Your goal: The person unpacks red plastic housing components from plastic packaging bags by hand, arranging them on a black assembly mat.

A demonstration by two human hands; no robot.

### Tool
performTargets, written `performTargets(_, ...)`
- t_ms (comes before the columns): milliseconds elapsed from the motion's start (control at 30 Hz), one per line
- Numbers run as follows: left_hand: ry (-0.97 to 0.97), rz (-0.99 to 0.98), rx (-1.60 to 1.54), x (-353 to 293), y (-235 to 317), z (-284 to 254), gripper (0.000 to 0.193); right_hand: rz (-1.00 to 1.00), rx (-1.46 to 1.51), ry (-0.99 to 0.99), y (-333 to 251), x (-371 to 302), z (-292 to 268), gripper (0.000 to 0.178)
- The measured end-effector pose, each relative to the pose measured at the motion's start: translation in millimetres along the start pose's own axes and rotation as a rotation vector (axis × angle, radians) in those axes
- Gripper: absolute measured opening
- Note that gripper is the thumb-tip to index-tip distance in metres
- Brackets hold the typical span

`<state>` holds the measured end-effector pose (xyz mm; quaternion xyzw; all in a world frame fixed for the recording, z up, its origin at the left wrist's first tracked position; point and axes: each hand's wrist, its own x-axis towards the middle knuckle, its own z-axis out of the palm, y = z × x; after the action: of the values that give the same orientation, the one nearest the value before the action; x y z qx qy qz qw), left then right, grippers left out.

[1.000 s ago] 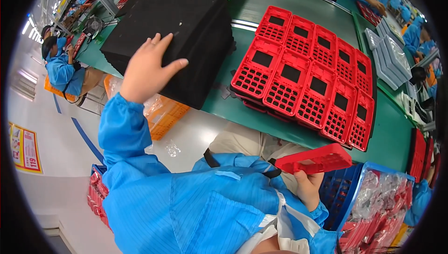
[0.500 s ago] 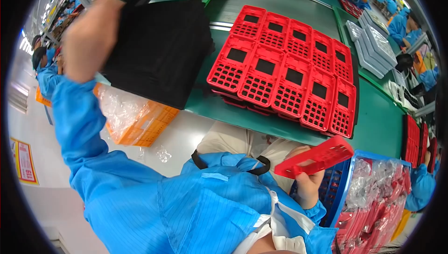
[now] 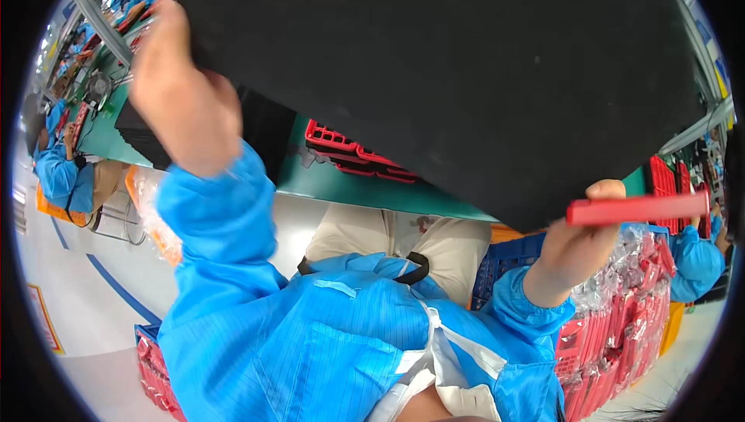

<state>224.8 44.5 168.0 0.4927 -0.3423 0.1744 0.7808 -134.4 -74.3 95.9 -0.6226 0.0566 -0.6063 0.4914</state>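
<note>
A large black sheet hung over the counter and hid much of it. The left hand, blurred, was at the sheet's left edge, with fingers and thumb seemingly closed about it. The right hand was at the sheet's lower right corner, gripping a red casing; whether it also pinched the sheet there could not be told. The sheet thus spread between the two hands and beyond them, its near edge slanting from the left hand down toward the right one. Its far edge ran out of view, so the direction of its long axis was unclear. Of the two, the right hand was clearly nearer the sheet's lowest corner, while the left was well apart from that corner. The casing was seen edge-on, just right of the corner, its long axis running roughly sideways. Beneath the sheet's slanting edge, red perforated frames showed in part on the counter. Below the sheet's left side, left of those frames, stood a black stack. Below the sheet's right corner, bagged red parts sat in a blue crate.
</note>
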Motion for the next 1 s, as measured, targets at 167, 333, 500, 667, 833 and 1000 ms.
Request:
performTargets(167,-0.145,-0.24,0.004,-77.2,-29.6,-1.6,0.03,0.161,-0.014,0.482,19.2,43.8,-29.3,0.032)
performTargets(333,-0.355,-0.315,0.187,-115.6,-40.9,-5.9,0.034,0.385,-0.171,0.4,50.2,71.2,-40.2,0.027)
performTargets(500,-0.497,-0.401,0.079,-122.7,-49.6,-6.4,0.041,0.444,-0.216,0.392,59.1,76.7,-53.8,0.029)
performTargets(667,-0.518,-0.394,-0.022,-119.9,-47.3,-4.9,0.043,0.522,-0.195,0.34,47.3,86.7,-52.0,0.031)
performTargets(833,-0.5,-0.415,-0.075,-117.7,-47.6,-5.4,0.045,0.436,-0.463,0.266,31.4,99.1,-41.5,0.032)
performTargets(1000,-0.544,-0.404,-0.081,-117.1,-48.2,-7.7,0.046,0.603,-0.531,0.308,32.8,99.3,-46.2,0.035)
